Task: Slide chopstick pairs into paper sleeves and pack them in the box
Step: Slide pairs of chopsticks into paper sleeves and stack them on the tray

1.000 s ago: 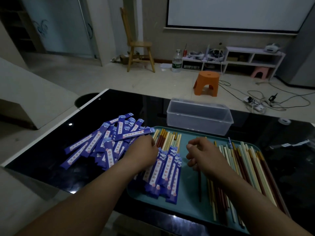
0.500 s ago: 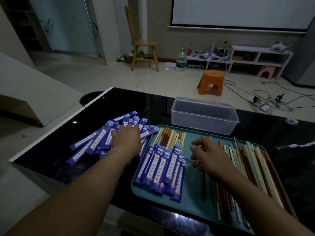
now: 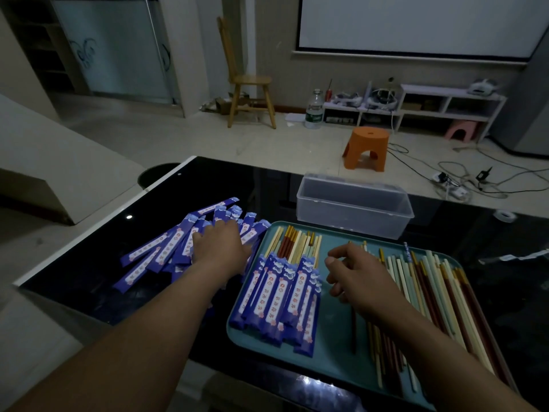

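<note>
Your left hand (image 3: 221, 248) has shifted from the tray (image 3: 329, 352) to the empty sleeves (image 3: 154, 254), fingers flat; next fetch apparently begun. Your right hand (image 3: 356, 275) curls over the loose chopsticks (image 3: 430, 286), grip indeterminate.

We think this is the living room of a home. The floor (image 3: 166, 138) has pale tiles, and a wooden chair (image 3: 246, 81) stands by the wall near a frosted glass door (image 3: 118, 46). A large white screen (image 3: 416, 22) hangs above a low white shelf unit (image 3: 445, 96) with small devices on it. We see also an orange plastic stool (image 3: 367, 147), a pink stool (image 3: 462, 130), a water bottle (image 3: 314, 110) and loose cables (image 3: 505, 173) (rather tangled) on the floor, behind a glossy black table (image 3: 225, 185).
</note>
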Motion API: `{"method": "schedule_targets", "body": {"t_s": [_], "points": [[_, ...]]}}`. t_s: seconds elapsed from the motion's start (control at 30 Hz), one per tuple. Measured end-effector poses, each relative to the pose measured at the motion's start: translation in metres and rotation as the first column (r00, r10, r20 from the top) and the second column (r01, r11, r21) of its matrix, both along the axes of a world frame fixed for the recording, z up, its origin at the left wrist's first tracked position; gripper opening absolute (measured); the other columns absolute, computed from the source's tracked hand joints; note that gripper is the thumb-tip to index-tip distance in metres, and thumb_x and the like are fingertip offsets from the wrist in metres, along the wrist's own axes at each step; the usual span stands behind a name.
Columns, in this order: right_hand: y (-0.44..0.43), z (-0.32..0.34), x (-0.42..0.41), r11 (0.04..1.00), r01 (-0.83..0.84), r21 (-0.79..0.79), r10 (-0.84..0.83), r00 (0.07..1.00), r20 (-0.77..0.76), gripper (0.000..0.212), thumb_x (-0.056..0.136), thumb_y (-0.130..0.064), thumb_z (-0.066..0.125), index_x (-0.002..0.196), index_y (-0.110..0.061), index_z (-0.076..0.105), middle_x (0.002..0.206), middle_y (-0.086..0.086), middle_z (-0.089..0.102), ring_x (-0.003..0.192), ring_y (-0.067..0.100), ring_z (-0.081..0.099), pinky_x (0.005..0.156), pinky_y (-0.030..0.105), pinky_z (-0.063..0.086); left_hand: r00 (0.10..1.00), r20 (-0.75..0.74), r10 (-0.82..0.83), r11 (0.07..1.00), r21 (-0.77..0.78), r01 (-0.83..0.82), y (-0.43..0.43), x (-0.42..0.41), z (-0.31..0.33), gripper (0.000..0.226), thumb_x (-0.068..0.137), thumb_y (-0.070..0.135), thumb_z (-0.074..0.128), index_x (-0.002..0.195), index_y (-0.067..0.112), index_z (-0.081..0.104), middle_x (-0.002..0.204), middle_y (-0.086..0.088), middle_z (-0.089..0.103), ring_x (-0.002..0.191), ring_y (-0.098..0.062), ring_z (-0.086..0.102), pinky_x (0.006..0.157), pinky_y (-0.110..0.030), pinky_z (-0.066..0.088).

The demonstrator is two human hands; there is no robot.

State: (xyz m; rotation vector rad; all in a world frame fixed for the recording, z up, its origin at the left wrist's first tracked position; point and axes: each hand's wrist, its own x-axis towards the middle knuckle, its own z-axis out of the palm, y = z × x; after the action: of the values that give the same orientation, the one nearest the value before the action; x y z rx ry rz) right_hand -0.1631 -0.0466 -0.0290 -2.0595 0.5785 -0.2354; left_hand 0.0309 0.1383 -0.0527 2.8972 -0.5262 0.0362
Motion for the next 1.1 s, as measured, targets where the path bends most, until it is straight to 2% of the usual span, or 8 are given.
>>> {"method": "schedule_targets", "body": {"t_s": [0.13, 0.3, 0.43, 0.6, 0.7, 0.83, 0.97, 1.1], "points": [[0.002, 0.004, 0.002, 1.000, 0.016, 0.002, -0.016, 1.000, 0.017, 0.016, 0.106, -0.036, 0.053, 0.115, -0.024, 0.060, 0.094, 0.001, 0.071, 0.074, 0.014, 0.071, 0.065, 0.030, 0.055, 0.983, -0.171, -0.067, 0.890, -0.455, -0.018, -0.009, -0.014, 0.029, 0.025, 0.095, 0.038, 0.067, 0.103, 0.019, 0.052, 0.097, -0.003, 0.063, 0.079, -0.019, 0.060, 0.063, -0.036, 0.045], [0.015, 0.022, 0.010, 0.956, 0.074, 0.282, -0.106, 0.989, 0.101, 0.028, 0.107, -0.042, 0.049, 0.120, -0.019, 0.058, 0.101, 0.008, 0.072, 0.083, 0.022, 0.074, 0.065, 0.029, 0.056, 0.742, -0.473, -0.474, 0.656, -0.753, -0.061, -0.019, -0.056, 0.063, 0.026, 0.107, 0.033, 0.053, 0.097, 0.014, 0.068, 0.076, -0.004, 0.071, 0.056, -0.013, 0.053, 0.053, -0.026, 0.041], [0.012, 0.036, 0.002, 0.866, 0.130, 0.483, -0.219, 0.967, 0.133, 0.025, 0.107, -0.034, 0.054, 0.117, -0.012, 0.062, 0.099, 0.012, 0.069, 0.076, 0.022, 0.067, 0.065, 0.032, 0.055, 0.666, -0.493, -0.560, 0.661, -0.751, -0.001, -0.010, -0.084, 0.074, 0.024, 0.105, 0.024, 0.060, 0.087, 0.010, 0.067, 0.061, -0.005, 0.059, 0.044, -0.012, 0.043, 0.043, -0.021, 0.034], [0.010, 0.034, -0.021, 0.904, 0.137, 0.406, -0.198, 0.974, 0.111, 0.021, 0.105, -0.026, 0.058, 0.106, -0.008, 0.068, 0.080, 0.011, 0.062, 0.064, 0.017, 0.057, 0.060, 0.032, 0.048, 0.770, -0.431, -0.471, 0.565, -0.817, -0.111, 0.000, -0.089, 0.077, 0.013, 0.098, 0.026, 0.070, 0.099, 0.013, 0.069, 0.075, -0.004, 0.070, 0.061, -0.014, 0.060, 0.057, -0.028, 0.049], [0.007, 0.034, -0.029, 0.962, 0.168, 0.216, -0.197, 0.973, 0.119, 0.020, 0.105, -0.028, 0.060, 0.099, -0.011, 0.068, 0.075, 0.008, 0.064, 0.062, 0.017, 0.056, 0.059, 0.034, 0.046, 0.871, -0.202, -0.449, 0.709, -0.674, 0.208, -0.001, -0.099, 0.073, 0.031, 0.090, 0.050, 0.074, 0.109, 0.026, 0.067, 0.097, 0.008, 0.072, 0.089, -0.009, 0.067, 0.081, -0.032, 0.054], [0.008, 0.035, -0.037, 0.985, 0.113, 0.127, -0.131, 0.982, 0.136, 0.017, 0.103, -0.025, 0.062, 0.093, -0.014, 0.069, 0.068, 0.000, 0.065, 0.060, 0.014, 0.059, 0.059, 0.033, 0.048, 0.774, -0.122, -0.621, 0.745, -0.400, 0.534, -0.019, -0.130, 0.058, 0.051, 0.087, 0.063, 0.070, 0.127, 0.034, 0.059, 0.111, 0.012, 0.065, 0.100, -0.008, 0.061, 0.088, -0.035, 0.053], [0.010, 0.031, -0.046, 0.988, 0.064, 0.139, -0.075, 0.994, 0.078, 0.021, 0.106, -0.031, 0.057, 0.099, -0.014, 0.067, 0.075, 0.004, 0.071, 0.059, 0.014, 0.063, 0.053, 0.027, 0.047, 0.707, -0.231, -0.668, 0.705, -0.498, 0.504, -0.034, -0.138, 0.041, 0.027, 0.098, 0.050, 0.064, 0.118, 0.034, 0.057, 0.089, 0.012, 0.059, 0.082, -0.004, 0.057, 0.071, -0.031, 0.045], [-0.025, 0.039, -0.050, 0.939, 0.273, 0.209, -0.292, 0.954, 0.067, 0.025, 0.108, -0.032, 0.051, 0.103, -0.015, 0.068, 0.083, 0.010, 0.071, 0.065, 0.021, 0.065, 0.058, 0.032, 0.047, 0.775, -0.314, -0.549, 0.769, -0.552, 0.321, -0.041, -0.119, 0.037, 0.025, 0.100, 0.049, 0.060, 0.096, 0.025, 0.055, 0.088, 0.003, 0.064, 0.083, -0.014, 0.063, 0.073, -0.033, 0.047]]}}
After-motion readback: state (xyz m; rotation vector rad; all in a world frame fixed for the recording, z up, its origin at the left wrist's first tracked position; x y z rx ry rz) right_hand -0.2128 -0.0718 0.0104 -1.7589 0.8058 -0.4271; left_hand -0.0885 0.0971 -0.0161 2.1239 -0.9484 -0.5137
